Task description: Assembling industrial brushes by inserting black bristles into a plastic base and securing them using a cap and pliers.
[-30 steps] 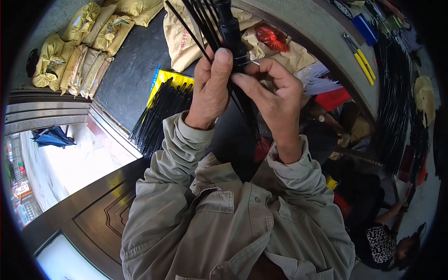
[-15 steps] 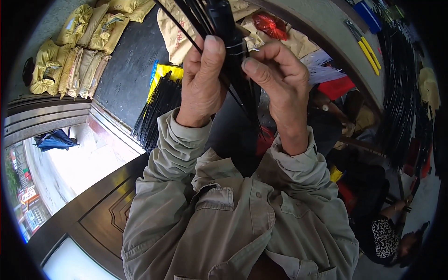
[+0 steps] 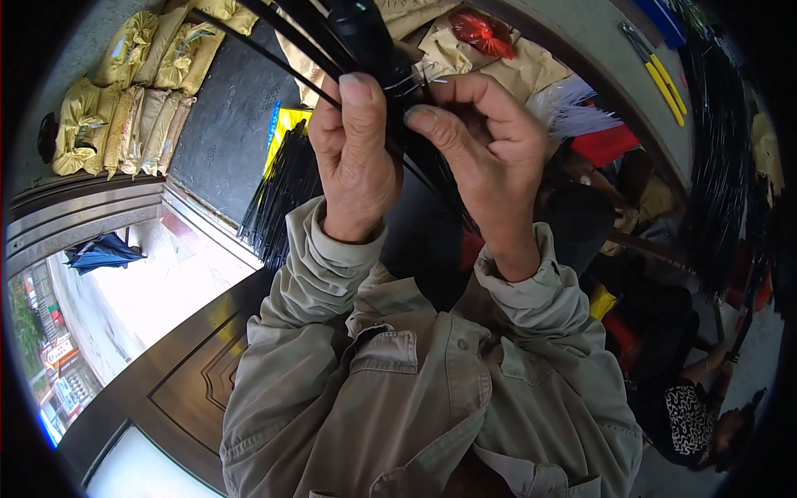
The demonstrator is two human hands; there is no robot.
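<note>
Black bundle (image 3: 361, 37): held up at the top of my feed, thick dark body plus long thin rods tilting up-left. Lower ends hang between the forearms.
Wire band (image 3: 405, 85): thin, shiny, looks to sit around the bundle right between both hands.
Left hand (image 3: 353, 153): wrapped round the bundle, thumb up along it. Solid hold.
Right hand (image 3: 494, 137): fingers curled, thumb against the bundle, index next to a small pale tip (image 3: 439, 80). Can't tell from here if it's pinching that.
Step, imo: fiddly fingertip work at the band while the left hand steadies everything.
Next move, my guess: calls for a firm left hold and a precise right pinch, rods kept together.
Nearby: more black rods (image 3: 278, 183) and a yellow packet (image 3: 288, 123) on the dark surface (image 3: 220, 116); red bag (image 3: 481, 35) past the hands.
Further out: yellow-handled cutters (image 3: 664, 90) right, tied sacks (image 3: 124, 124) left, another person (image 3: 689, 419) lower right.
</note>
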